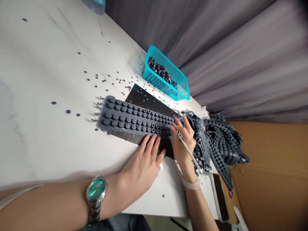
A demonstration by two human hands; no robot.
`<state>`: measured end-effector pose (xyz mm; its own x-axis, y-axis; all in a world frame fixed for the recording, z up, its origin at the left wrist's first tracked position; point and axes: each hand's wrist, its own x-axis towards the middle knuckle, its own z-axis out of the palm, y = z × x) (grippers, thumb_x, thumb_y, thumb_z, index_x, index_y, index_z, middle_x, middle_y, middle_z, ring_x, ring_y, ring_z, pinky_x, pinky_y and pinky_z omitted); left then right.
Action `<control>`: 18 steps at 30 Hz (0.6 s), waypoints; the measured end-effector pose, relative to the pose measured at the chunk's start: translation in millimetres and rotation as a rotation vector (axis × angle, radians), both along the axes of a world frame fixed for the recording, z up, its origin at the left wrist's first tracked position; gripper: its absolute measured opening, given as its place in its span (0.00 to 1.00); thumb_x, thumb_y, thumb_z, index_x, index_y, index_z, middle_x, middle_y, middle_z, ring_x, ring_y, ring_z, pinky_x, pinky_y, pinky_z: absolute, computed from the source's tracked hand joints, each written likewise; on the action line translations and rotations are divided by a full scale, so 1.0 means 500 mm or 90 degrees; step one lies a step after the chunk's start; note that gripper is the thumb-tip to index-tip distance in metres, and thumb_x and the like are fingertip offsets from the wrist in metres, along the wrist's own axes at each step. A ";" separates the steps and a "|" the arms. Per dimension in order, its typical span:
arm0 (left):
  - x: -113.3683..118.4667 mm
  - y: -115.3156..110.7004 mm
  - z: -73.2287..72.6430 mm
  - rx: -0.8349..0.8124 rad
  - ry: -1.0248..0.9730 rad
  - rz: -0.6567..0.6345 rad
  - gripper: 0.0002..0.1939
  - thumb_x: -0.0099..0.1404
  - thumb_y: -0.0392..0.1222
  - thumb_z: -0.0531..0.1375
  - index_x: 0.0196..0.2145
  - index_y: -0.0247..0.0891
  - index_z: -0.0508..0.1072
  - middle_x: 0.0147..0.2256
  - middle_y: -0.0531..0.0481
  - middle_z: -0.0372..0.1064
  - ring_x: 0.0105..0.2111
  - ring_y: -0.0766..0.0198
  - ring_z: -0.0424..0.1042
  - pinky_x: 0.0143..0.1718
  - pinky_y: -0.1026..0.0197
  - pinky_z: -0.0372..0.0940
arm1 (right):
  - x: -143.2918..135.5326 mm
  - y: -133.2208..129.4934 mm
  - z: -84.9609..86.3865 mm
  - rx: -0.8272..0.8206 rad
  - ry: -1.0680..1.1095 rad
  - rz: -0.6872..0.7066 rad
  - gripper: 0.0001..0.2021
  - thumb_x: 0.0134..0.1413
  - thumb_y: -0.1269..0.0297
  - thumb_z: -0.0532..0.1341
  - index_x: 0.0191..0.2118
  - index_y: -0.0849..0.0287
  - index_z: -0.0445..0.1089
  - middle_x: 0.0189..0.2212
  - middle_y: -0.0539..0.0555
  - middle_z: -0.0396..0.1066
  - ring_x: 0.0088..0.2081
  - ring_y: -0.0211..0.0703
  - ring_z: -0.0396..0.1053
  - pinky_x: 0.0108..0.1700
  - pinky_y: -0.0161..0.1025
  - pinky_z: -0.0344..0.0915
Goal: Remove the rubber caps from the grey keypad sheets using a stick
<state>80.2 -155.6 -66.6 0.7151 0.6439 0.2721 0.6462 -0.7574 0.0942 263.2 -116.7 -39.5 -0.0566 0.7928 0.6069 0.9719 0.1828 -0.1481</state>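
Note:
A long dark grey moulded strip (pixel 134 117) with rows of round raised studs lies at a slant across the table, thin hooked tabs at its far left end. Toward its right end the studs show open centres. My left hand (pixel 141 162) rests with fingers stretched out along the strip's near edge. Above the right end, my right hand (pixel 184 141) is closed around a thin white stick (pixel 189 150); its working tip is hidden by the fingers. Under the strip is a flat black board (pixel 149 102).
A turquoise basket (pixel 166 86) of small dark ring-like parts stands behind the strip. Perforated grey sheets (pixel 221 138) are heaped at right, near a dark phone-like object (pixel 220 197). Small dark discs (pixel 68 111) litter the white table (pixel 48 144). A bottle base (pixel 96 6) shows at top.

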 end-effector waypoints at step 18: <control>-0.131 0.268 0.102 -0.243 -0.135 0.024 0.16 0.62 0.45 0.57 0.45 0.37 0.74 0.41 0.46 0.63 0.48 0.55 0.60 0.51 0.53 0.60 | -0.086 0.008 0.000 0.004 0.002 0.231 0.03 0.60 0.71 0.60 0.39 0.56 0.69 0.41 0.56 0.78 0.54 0.49 0.70 0.51 0.49 0.65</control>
